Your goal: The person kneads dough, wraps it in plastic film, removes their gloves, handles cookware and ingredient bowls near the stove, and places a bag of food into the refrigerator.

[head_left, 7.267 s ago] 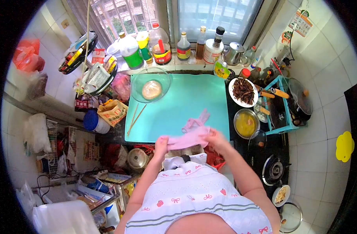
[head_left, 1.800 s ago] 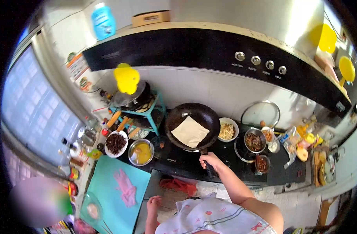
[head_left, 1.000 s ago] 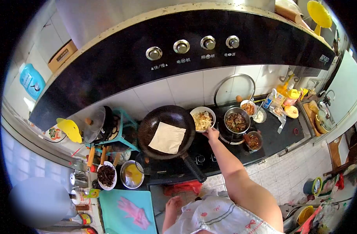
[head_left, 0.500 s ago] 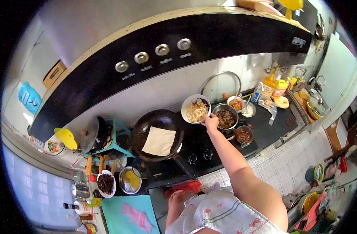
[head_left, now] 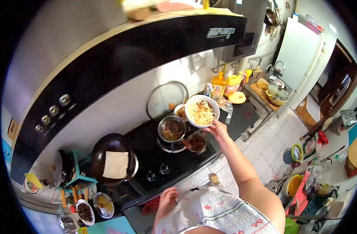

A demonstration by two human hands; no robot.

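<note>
My right hand [head_left: 218, 131] grips the rim of a white bowl [head_left: 191, 120] of noodles [head_left: 202, 113] with dark bits on top. The bowl hangs over the counter and partly hides a smaller bowl [head_left: 181, 112] behind it. To its left, a metal pot [head_left: 172, 128] with chopped dark food sits on the burner. Below the bowl is a small pan of dark sauce [head_left: 196, 142]. My left hand [head_left: 168, 196] hangs by the apron at the counter's front edge, fingers loosely bent, with nothing visible in it.
A black wok [head_left: 100, 158] with a pale square sheet [head_left: 116, 165] inside stands on the left. Yellow bottles [head_left: 218, 85] line the back wall. Farther right is a lidded yellow pot [head_left: 277, 95]. The range hood [head_left: 147, 50] overhangs the stove. A teal board [head_left: 112, 226] lies at lower left.
My right hand has carried the noodle bowl rightward, past the metal pot. The view has turned to the right. My left hand stays low by the apron.
</note>
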